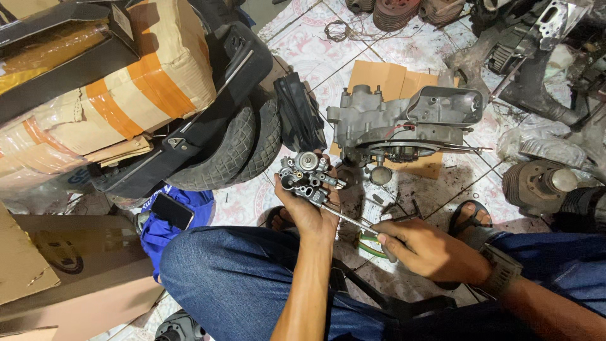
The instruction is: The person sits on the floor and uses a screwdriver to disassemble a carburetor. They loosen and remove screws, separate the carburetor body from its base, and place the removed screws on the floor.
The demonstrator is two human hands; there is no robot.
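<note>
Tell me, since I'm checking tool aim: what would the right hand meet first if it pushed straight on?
The right hand points its screwdriver at the carburetor in the left hand; the tip seems already there.

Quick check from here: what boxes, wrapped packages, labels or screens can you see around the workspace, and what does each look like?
Wrapped parcel: upper left, bulky, beige wrapping with orange tape bands.
Cardboard box: lower left, brown, with a dark round printed mark.
Flattened cardboard sheet: on the tiled floor under the engine casing, tan.
Phone: left of the knee on blue cloth, dark rectangle, screen off.
</note>
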